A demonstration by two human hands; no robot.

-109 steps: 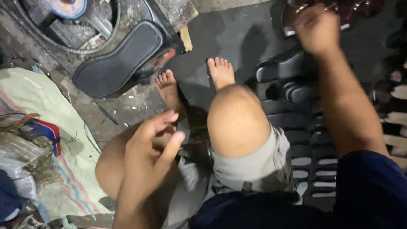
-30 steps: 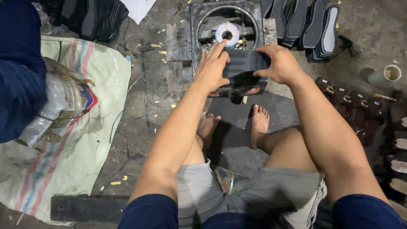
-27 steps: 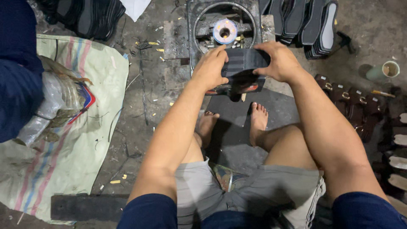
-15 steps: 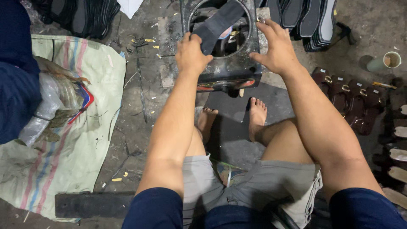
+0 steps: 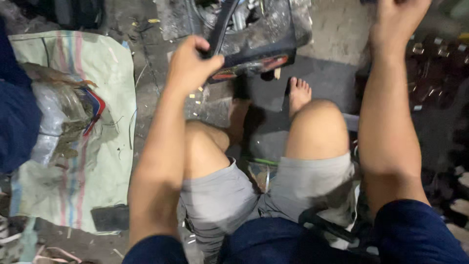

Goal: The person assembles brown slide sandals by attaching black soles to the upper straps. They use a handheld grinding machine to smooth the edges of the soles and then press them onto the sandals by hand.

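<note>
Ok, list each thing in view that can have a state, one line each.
left hand: closed around the dark sole piece, lifting it on edge
right hand: raised to the top edge, fingers cut off by the frame; grip cannot be told
metal press frame: on the floor, its dark flat base showing
woven sack: spread flat on the floor

Clear plastic bag (image 5: pixel 58 117) on striped sack (image 5: pixel 110 161)

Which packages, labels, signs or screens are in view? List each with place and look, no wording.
Woven sack: spread flat on the floor at left, pale green with faded pink and blue stripes.
Plastic bag: lying crumpled on the sack, clear and greyish, with a red and blue patch.
No labels, signs or screens can be made out.
</note>
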